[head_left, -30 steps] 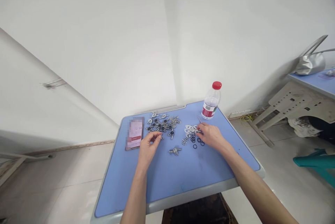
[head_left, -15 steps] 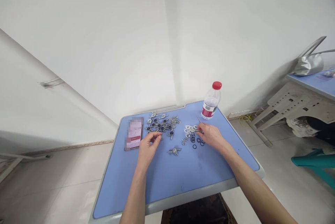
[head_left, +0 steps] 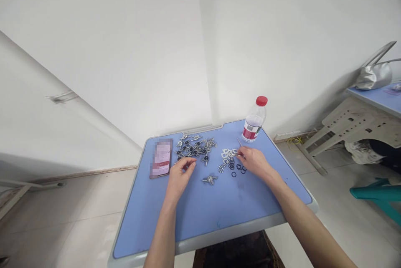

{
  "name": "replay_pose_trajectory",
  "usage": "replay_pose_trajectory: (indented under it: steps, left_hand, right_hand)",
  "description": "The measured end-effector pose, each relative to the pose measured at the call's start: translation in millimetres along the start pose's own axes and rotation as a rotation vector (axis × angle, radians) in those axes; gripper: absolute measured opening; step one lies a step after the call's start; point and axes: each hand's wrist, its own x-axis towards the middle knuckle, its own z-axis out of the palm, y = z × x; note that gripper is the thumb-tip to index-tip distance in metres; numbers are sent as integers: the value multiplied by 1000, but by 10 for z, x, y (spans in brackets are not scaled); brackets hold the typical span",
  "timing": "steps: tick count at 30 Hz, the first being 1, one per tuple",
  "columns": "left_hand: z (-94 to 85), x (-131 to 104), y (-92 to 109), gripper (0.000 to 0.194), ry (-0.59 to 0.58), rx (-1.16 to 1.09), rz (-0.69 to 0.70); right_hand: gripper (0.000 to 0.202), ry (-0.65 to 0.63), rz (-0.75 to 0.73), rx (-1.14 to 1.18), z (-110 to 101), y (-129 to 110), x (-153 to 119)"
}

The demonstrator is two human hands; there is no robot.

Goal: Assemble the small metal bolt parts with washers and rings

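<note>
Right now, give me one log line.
left hand: by metal parts | right hand: thin tool, near plates | bottle: upright, capped

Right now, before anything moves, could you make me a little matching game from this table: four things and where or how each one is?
Things:
1. Bottle
2. Phone
3. Loose black rings
4. Right hand

Places and states:
A. Gripping a thin metal tool
B. Standing upright, topped with a red cap
C. Lying beside the small silver beads
D. Lying flat, left of the heaped metal parts

Right pairs: 1-B, 2-D, 3-C, 4-A.
</note>
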Motion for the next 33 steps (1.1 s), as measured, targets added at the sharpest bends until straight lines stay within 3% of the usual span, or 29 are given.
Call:
replay_pose_trajectory:
  steps: [10, 18, 27, 33]
  left_hand:
    - [4, -8, 27, 22, -28, 25, 14]
    - [8, -1, 10, 23, -24, 37, 20]
    - [14, -4, 42, 21, -20, 48, 17]
    - [27, -15, 56, 18, -30, 39, 49]
  right_hand:
    - [14, 44, -5, 70, -36, -6, -14]
    - [1, -179, -334, 195, -167, -49, -130]
    - [5, -256, -385, 102, -124, -139, -175]
    - [9, -171, -321, 323, -107, -154, -169]
